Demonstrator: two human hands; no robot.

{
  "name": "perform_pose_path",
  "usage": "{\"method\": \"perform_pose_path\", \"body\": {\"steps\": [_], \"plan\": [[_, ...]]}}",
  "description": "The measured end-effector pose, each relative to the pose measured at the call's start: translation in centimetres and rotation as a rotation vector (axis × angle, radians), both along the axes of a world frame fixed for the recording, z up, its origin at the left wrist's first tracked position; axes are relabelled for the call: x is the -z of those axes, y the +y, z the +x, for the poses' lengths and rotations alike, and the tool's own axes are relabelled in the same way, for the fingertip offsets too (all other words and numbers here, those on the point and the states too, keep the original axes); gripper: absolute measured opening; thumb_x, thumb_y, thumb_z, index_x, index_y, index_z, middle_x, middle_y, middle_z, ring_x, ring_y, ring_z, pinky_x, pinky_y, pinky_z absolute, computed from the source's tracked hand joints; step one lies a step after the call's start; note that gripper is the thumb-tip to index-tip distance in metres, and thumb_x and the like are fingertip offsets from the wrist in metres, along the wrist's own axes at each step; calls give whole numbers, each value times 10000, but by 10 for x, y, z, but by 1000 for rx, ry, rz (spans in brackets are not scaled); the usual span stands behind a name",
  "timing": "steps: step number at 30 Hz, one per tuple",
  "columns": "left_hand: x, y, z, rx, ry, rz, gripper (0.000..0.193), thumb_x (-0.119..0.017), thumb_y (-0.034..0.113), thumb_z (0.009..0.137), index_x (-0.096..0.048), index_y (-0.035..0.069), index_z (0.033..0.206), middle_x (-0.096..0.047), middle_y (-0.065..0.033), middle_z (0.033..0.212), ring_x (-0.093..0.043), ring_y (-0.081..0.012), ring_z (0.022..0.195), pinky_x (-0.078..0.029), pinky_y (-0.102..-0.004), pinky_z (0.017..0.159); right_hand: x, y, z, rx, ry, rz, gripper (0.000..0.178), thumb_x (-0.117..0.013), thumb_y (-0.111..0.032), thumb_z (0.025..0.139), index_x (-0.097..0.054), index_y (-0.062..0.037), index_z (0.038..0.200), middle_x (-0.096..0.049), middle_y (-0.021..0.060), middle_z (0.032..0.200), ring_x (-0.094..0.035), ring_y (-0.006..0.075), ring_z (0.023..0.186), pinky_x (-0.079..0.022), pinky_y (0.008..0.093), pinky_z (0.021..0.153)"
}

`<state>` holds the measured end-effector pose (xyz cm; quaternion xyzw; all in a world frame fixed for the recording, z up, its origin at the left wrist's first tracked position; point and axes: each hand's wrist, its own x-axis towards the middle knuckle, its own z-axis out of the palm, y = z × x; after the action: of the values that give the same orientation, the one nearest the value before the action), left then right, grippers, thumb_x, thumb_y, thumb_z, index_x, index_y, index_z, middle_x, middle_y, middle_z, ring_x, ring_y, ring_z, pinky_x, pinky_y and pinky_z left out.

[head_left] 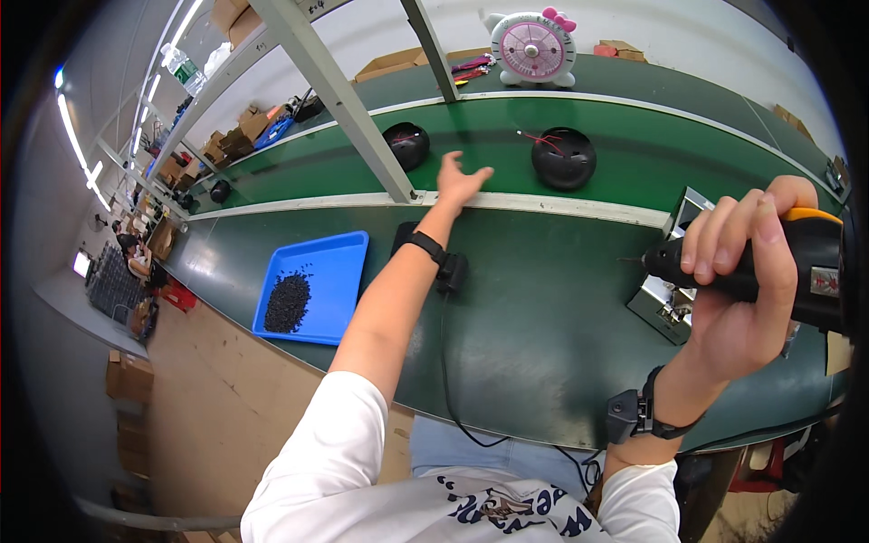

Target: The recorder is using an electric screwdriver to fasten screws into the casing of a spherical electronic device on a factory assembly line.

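Nothing picked yet: left hand empty, fingers spread, reaching at 12 o'clock toward black domes; right hand clenched around electric screwdriver, ready.

Glossy black plastic domes, matt green belt.

- 1 view only, from a wide fisheye camera worn on the person's head, so no second view shares any part of the scene.
- It looks steeply down and forward over the person's white printed shirt onto the dark green workbench.
- Both forearms enter from the lower edge and sit close to the lens.
- Straight edges, such as the grey metal frame post, bend toward the rim.
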<state>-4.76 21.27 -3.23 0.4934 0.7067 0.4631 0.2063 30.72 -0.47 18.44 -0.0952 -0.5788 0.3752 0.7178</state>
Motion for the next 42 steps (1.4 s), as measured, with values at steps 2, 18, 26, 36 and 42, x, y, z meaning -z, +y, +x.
{"method": "perform_pose_path", "body": {"steps": [2,18,26,36,42], "plan": [[-3,0,-36,-192,144,37,987,-850,309,689,-309,15,1460,-413,-289,1434,-435,-406,1335,-381,-462,1107,0,0,0,-24,-22,0,100,-443,-113,995,-423,-24,1037,-445,47,659,-433,124,537,-421,281,542],[-20,52,-84,-588,39,-13,1394,-971,192,466,-107,146,1560,-289,-210,1545,-375,-376,1397,-345,-421,1179,1,2,0,15,7,-6,97,-410,-124,1000,-377,-50,1055,-450,46,684,-420,124,533,-419,280,535],[-11,52,-93,-523,-75,67,1283,-983,153,423,-277,106,1493,-440,-163,1444,-457,-338,1329,-399,-404,1126,2,1,-6,115,63,-79,145,-480,-125,960,-388,-44,1038,-443,49,647,-427,131,514,-420,280,501],[-35,-12,-36,424,-1155,211,845,-843,281,755,-384,109,1444,-477,-152,1419,-470,-370,1323,-391,-665,1075,-3,-4,-12,137,165,-132,171,-563,-74,881,-428,-12,967,-447,44,606,-435,117,497,-446,280,508],[-68,-125,34,665,-1468,406,966,-860,445,722,-349,146,1486,-407,-183,1487,-415,-412,1371,-403,-651,1099,-7,-17,-13,115,151,-72,163,-558,-71,890,-454,4,991,-456,51,609,-445,126,495,-448,290,507]]}}
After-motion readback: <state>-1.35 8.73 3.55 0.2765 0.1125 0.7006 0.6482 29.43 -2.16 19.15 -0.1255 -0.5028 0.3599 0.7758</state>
